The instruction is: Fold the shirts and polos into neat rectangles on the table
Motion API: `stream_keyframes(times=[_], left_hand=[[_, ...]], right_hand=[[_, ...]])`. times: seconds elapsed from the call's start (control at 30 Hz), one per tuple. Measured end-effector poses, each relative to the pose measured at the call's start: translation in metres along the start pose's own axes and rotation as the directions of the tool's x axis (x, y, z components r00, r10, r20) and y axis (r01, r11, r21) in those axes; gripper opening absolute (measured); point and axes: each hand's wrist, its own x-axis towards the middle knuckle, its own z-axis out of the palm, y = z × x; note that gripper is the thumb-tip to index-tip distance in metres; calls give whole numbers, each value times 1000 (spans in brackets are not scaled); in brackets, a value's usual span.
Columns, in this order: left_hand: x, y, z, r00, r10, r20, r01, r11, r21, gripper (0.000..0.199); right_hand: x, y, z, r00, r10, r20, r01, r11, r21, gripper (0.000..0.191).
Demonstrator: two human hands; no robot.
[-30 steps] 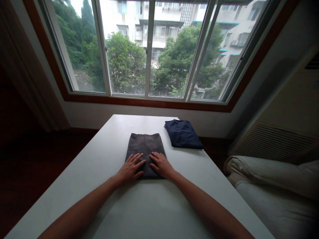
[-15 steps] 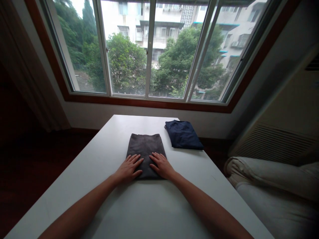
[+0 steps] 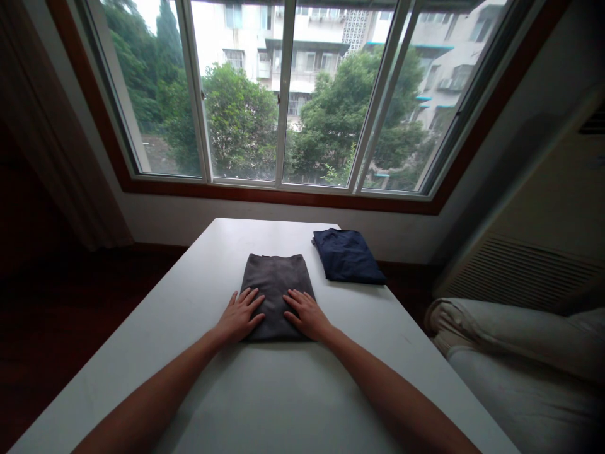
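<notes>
A dark grey folded garment [image 3: 276, 277] lies flat on the white table [image 3: 189, 302], its exact kind not visible. My left hand [image 3: 239, 314] rests at its near left side, fingers spread, with some fingertips on the cloth and the outer ones past its edge. On the near right part of the same cloth lies my right hand [image 3: 306, 313], open, fingers stretched toward the middle. Neither hand grasps anything. Beyond my right hand, a navy blue folded garment [image 3: 350, 255] sits at the table's far right edge, its corner reaching over the side.
Past the table's far end is a wall with a wide window [image 3: 278, 113]. A cream upholstered seat [image 3: 524, 353] stands close on the right, in front of a floor-standing unit with a slatted grille [image 3: 515, 271]. A curtain [image 3: 61, 139] hangs on the left.
My left hand has shifted slightly left on the grey garment, its fingers spread wider. My right hand and both garments look unmoved.
</notes>
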Motion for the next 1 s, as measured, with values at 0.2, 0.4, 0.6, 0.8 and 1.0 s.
stream_keyframes(times=[0.2,0.4,0.6,0.8,1.0], left_hand=[[3,-14,1,995,-86,-56,86,996,3,58],[6,-23,-1,979,-185,-88,183,983,-28,56],[5,-19,-6,962,-158,-224,162,987,-3,46],[2,2,-18,972,8,-236,-9,1000,0,43],[-4,35,-23,972,103,-213,-96,994,43,39]], right_hand=[[-1,-1,-1,1000,5,5,-5,1000,3,57],[-1,0,0,1000,3,2,-3,1000,-3,56],[-2,0,0,1000,1,-5,-1,1000,-4,56],[-1,0,0,1000,-3,-5,3,1000,-4,56],[0,1,3,1000,-9,-9,9,1000,-6,56]])
